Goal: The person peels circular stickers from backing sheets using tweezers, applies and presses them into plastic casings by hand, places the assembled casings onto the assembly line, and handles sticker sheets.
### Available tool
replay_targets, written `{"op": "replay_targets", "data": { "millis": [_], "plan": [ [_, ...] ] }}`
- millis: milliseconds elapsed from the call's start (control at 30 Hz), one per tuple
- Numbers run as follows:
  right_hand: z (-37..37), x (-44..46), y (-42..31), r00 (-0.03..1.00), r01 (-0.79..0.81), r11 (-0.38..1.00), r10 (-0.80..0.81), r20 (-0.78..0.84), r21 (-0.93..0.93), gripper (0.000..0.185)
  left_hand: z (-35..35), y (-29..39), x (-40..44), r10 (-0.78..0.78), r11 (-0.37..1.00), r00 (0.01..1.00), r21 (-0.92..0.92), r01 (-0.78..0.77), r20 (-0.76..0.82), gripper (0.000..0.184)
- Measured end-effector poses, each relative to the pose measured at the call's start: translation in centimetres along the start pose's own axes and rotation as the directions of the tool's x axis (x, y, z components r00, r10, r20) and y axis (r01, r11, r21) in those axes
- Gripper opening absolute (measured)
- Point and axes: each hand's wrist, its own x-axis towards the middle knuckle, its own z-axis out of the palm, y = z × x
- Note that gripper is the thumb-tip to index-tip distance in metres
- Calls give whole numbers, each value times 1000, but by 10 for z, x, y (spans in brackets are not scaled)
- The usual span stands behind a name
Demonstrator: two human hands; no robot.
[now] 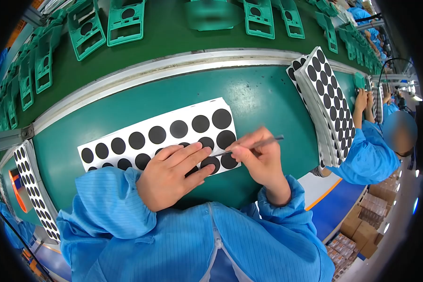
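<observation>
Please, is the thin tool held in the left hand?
No, the right hand holds the thin tool, while the left hand lies spread on the sheet.

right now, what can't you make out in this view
All in the head view:
- white sheet: some lower black dots hidden by the left hand and sleeve
- slim dark tool: middle covered by the right hand
- green plastic piece, top centre: blurred
- cartons, lower right: markings too small to read

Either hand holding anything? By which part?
Right hand holds a slim tool, pinched around its middle, back end sticking out. Left hand grips nothing; it rests spread on the black-dotted sheet.
</observation>
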Motion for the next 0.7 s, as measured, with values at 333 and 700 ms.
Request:
{"op": "replay_targets", "data": {
  "millis": [333, 700],
  "plan": [
    [9, -20, -6, 863, 505, 789, -459, 212, -350, 14, -7, 2, 3, -72, 992, 997, -100, 73, 8, 34],
    [-9, -34, -31, 962, 236, 969, -222, 161, -69, 16, -21, 11, 18, -21, 994, 993, -107, 33, 114, 43]
  ]
}}
